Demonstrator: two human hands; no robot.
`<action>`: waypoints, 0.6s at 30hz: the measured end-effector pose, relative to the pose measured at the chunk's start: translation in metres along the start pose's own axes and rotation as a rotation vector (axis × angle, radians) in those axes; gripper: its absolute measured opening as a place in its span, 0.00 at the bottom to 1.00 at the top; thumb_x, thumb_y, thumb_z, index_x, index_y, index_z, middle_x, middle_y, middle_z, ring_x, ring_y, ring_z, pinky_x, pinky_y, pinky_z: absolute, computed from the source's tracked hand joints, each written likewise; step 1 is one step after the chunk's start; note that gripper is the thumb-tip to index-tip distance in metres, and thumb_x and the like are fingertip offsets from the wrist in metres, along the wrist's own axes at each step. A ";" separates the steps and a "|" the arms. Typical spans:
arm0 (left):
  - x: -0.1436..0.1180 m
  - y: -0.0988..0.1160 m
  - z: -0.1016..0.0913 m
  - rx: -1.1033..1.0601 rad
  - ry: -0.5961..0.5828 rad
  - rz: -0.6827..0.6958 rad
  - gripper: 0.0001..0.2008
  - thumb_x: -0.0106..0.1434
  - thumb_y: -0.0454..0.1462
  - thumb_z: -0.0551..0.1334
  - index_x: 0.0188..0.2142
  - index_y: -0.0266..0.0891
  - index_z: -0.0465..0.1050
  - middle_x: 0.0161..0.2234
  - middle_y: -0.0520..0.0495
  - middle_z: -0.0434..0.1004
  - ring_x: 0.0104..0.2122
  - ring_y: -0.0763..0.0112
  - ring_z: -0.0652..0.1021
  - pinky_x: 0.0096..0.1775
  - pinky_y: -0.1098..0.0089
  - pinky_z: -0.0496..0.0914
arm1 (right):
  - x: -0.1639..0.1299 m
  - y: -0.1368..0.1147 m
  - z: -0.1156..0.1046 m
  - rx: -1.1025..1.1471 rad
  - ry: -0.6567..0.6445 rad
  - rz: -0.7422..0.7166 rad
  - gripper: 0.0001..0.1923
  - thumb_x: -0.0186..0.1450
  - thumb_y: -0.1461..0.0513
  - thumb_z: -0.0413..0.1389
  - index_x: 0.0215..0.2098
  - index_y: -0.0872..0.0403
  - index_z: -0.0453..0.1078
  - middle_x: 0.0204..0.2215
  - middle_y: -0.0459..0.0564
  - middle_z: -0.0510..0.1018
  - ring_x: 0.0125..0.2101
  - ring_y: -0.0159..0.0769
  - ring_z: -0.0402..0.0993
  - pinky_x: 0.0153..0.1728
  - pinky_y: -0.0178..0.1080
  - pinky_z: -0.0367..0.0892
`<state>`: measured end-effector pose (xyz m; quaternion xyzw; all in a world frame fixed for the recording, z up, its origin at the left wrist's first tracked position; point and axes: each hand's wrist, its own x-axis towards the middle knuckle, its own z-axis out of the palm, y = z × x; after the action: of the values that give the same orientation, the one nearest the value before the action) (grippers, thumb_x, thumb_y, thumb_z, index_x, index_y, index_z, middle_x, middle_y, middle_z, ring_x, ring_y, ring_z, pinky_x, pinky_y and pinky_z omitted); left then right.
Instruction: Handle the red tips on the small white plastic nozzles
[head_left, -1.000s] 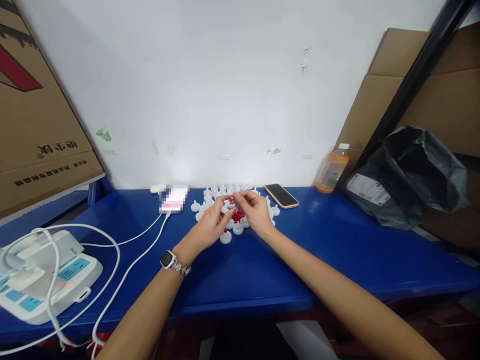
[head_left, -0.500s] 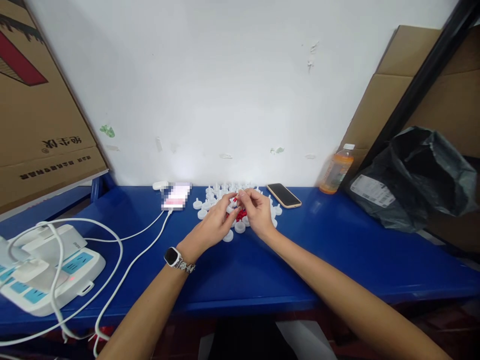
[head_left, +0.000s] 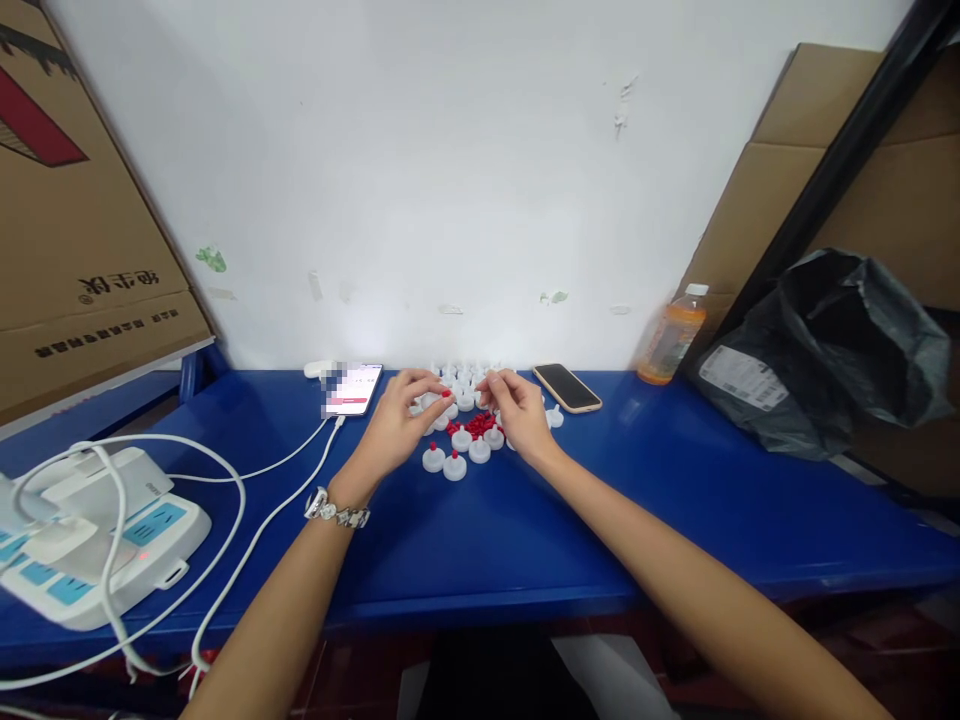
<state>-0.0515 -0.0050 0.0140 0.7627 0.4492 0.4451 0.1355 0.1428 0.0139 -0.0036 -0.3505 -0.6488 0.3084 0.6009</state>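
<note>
Both hands point(head_left: 397, 425) point(head_left: 517, 415) pinch small white caps point(head_left: 454, 466) mid-table, bare blue table point(head_left: 480, 540) toward its front edge.

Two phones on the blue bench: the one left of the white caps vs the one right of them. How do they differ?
The left phone with a lit white-and-pink screen is switched on; the right phone with a tan case has a dark screen. A white cable runs to the left phone; none shows at the right phone. The left phone lies by the left hand, the right phone by the right hand. Both lie flat, face up, on the blue bench near the wall.
</note>
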 end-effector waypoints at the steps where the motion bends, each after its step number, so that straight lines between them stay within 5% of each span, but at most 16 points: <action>1: 0.001 -0.003 -0.002 0.015 0.033 -0.004 0.14 0.64 0.48 0.62 0.40 0.42 0.78 0.47 0.44 0.70 0.49 0.61 0.72 0.43 0.66 0.68 | 0.000 0.002 -0.001 -0.005 -0.001 0.005 0.22 0.69 0.46 0.51 0.30 0.53 0.72 0.23 0.46 0.73 0.27 0.35 0.70 0.33 0.37 0.65; 6: 0.001 -0.005 -0.013 0.046 -0.075 -0.048 0.15 0.64 0.47 0.61 0.40 0.41 0.80 0.38 0.45 0.74 0.38 0.65 0.74 0.39 0.65 0.68 | 0.000 0.007 -0.001 -0.085 -0.042 0.033 0.21 0.68 0.47 0.51 0.28 0.53 0.72 0.22 0.46 0.74 0.26 0.34 0.70 0.32 0.37 0.65; 11: -0.002 -0.009 -0.020 -0.007 -0.270 -0.131 0.12 0.61 0.44 0.61 0.35 0.38 0.77 0.27 0.48 0.77 0.28 0.69 0.74 0.31 0.69 0.67 | 0.003 0.008 -0.002 -0.311 -0.125 -0.007 0.10 0.64 0.56 0.56 0.31 0.53 0.73 0.26 0.46 0.77 0.28 0.34 0.69 0.32 0.37 0.62; 18: -0.005 -0.025 -0.017 0.029 -0.396 -0.199 0.12 0.57 0.45 0.63 0.32 0.38 0.75 0.24 0.50 0.75 0.24 0.69 0.74 0.26 0.71 0.65 | 0.024 0.013 0.007 -0.708 -0.367 -0.056 0.07 0.62 0.59 0.57 0.33 0.51 0.78 0.32 0.48 0.81 0.38 0.41 0.71 0.45 0.45 0.56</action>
<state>-0.0803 0.0015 0.0064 0.7890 0.4934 0.2646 0.2531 0.1358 0.0415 -0.0014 -0.4572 -0.8208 0.1069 0.3253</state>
